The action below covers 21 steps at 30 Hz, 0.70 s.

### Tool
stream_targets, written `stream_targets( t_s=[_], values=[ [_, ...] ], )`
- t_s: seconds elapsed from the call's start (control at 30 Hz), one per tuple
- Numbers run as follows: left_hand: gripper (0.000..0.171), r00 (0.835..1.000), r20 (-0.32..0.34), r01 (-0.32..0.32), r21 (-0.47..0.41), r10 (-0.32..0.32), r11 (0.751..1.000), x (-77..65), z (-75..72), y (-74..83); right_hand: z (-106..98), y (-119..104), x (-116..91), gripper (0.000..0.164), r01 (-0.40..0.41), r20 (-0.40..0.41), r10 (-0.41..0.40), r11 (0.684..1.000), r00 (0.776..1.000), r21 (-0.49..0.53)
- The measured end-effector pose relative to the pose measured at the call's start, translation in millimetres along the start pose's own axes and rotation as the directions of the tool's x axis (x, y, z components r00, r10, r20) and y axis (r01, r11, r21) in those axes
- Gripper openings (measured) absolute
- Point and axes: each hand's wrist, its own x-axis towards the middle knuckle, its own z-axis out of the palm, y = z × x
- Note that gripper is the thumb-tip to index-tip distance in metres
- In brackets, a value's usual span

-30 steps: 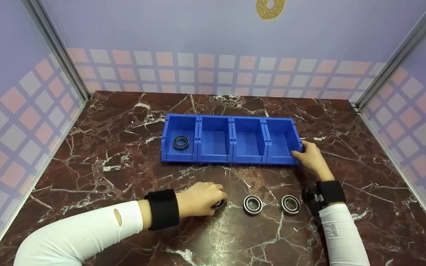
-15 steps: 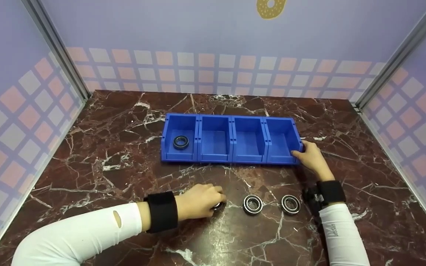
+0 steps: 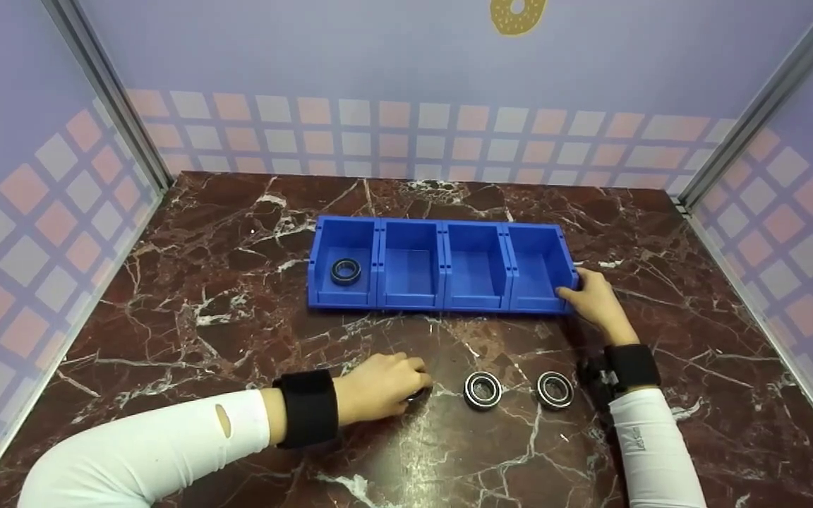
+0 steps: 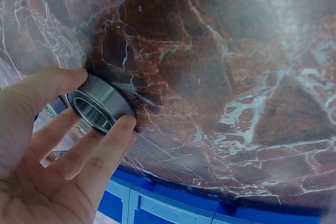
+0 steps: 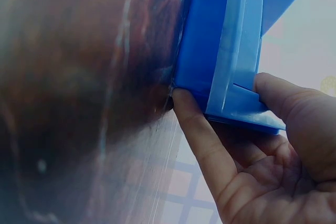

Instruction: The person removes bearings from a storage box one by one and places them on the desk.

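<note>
Between thumb and fingers, my left hand (image 3: 384, 386) pinches a ball bearing (image 4: 100, 104), a steel ring with a dark edge, close over the tabletop. In the head view that hand covers most of it. My right hand (image 3: 592, 300) grips the right end wall of a blue four-part bin (image 3: 410, 303), thumb inside the wall and fingers outside, as the right wrist view also shows. Another bearing (image 3: 345, 271) lies in the bin's leftmost compartment. Two more, a middle bearing (image 3: 483, 391) and a right bearing (image 3: 555, 391), lie flat on the table to the right of my left hand.
The dark red marbled tabletop (image 3: 237, 437) is bounded by a back wall (image 3: 406, 70) with a pink and white tile pattern. Side panels with metal corner posts (image 3: 110, 92) stand at left and right. The bin sits mid-table, beyond the bearings.
My left hand has shifted very slightly toward me and left, still pinching the bearing. My right hand and the bin have stayed in place.
</note>
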Motion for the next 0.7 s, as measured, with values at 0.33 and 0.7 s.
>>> stream_targets(
  t_s=[0.33,0.7],
  values=[
    [0.037,1.000,-0.005,-0.022,0.050,0.023,0.999,-0.8,-0.6,1.3,-1.0,-0.4,0.1,0.046,-0.001,0.003,0.001,1.000,1.000,0.002],
    [0.036,1.000,0.014,-0.009,0.029,0.009,1.000,0.2,-1.6,0.0,-0.9,-0.3,0.7,0.041,0.031,-0.030,-0.032,0.999,0.999,-0.014]
  ],
)
